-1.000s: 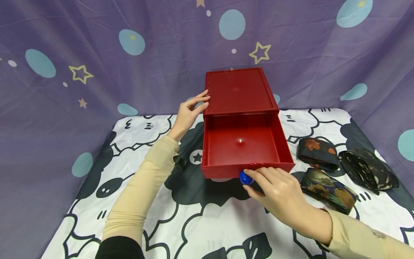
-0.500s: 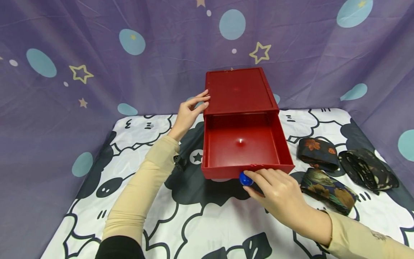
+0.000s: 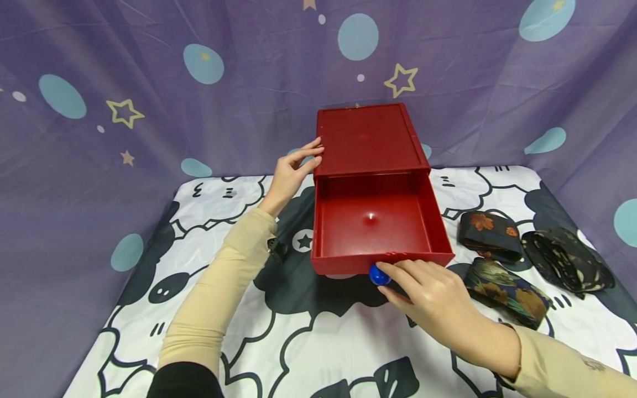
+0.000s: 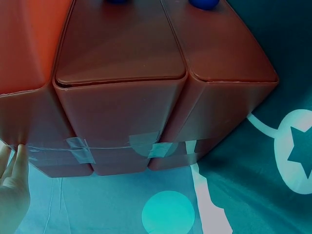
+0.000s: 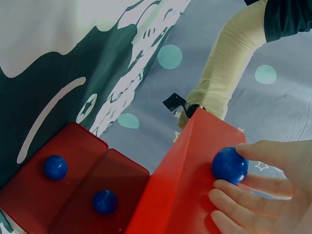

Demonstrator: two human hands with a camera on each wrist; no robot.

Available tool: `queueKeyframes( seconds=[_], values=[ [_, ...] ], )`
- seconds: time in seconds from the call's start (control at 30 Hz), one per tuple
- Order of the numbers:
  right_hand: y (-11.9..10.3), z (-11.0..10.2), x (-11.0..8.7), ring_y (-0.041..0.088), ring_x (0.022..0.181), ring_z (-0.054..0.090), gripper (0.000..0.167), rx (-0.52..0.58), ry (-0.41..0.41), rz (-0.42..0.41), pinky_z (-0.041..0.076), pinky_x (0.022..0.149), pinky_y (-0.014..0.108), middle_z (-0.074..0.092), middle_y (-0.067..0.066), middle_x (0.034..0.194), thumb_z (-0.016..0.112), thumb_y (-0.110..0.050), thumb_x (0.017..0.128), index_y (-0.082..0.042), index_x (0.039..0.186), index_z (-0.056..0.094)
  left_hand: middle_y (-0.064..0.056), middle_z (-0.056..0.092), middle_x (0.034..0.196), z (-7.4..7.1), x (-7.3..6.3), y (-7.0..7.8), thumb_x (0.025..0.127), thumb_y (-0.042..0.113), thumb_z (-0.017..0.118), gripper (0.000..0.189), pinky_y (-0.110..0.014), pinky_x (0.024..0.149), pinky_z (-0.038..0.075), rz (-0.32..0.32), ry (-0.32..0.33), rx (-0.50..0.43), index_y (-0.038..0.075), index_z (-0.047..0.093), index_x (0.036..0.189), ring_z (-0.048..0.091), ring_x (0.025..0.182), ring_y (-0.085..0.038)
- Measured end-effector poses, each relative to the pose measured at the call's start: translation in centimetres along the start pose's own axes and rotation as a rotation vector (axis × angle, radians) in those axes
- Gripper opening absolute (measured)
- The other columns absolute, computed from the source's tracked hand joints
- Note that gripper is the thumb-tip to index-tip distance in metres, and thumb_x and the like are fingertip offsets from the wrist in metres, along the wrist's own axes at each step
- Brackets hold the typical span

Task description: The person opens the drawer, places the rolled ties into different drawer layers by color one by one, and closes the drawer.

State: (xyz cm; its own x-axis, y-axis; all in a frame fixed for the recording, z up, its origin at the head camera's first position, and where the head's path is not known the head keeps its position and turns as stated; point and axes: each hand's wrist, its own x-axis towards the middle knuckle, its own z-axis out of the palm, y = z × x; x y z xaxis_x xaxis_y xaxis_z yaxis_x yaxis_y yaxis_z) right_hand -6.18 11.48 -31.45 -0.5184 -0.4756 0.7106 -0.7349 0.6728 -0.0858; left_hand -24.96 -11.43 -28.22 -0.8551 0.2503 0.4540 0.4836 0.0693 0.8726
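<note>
A red drawer cabinet stands on the cloth with its top drawer pulled out, showing a bare red inside. My right hand pinches the round blue knob on that drawer's front between thumb and fingers; the right wrist view shows this grip on the knob close up. Against the cabinet's left side rest the extended fingertips of my left hand. In the left wrist view part of the left hand touches the cabinet's side. Two lower drawers, with a blue knob and another blue knob, are closed.
Right of the cabinet lie a rolled dark fabric with orange flowers, a blue-and-brown floral fabric roll and a dark patterned bundle. A purple curtain hangs behind. The table has a black-and-white cartoon cloth.
My right wrist has shifted slightly to the right while the fingers stay on the knob. The drawer and my left hand look unchanged.
</note>
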Motion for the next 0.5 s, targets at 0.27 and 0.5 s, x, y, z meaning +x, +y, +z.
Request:
queueKeyframes(
  seconds=[0.27,0.5],
  values=[
    [0.4,-0.7,0.0,0.019,0.066,0.062,0.050,0.003,0.005,-0.030,0.054,0.060,0.037,0.066,0.004,0.080,0.035,-0.043,0.092,-0.008,0.093,0.069,-0.021,0.044,0.129,0.0,0.0,0.0,0.084,-0.001,0.055,0.030,-0.023,0.100,0.031,-0.005,-0.002,0.000,-0.015,0.054,0.111,0.040,0.123,-0.020],
    [1.1,-1.5,-0.4,0.017,0.065,0.063,0.049,0.011,-0.011,-0.046,0.054,0.057,0.037,0.066,0.002,0.079,0.036,-0.045,0.091,-0.010,0.090,0.070,-0.021,0.044,0.129,0.0,0.0,0.0,0.084,-0.002,0.055,0.029,-0.024,0.101,0.031,0.003,0.001,0.000,-0.015,0.054,0.110,0.040,0.122,-0.021]
  ],
)
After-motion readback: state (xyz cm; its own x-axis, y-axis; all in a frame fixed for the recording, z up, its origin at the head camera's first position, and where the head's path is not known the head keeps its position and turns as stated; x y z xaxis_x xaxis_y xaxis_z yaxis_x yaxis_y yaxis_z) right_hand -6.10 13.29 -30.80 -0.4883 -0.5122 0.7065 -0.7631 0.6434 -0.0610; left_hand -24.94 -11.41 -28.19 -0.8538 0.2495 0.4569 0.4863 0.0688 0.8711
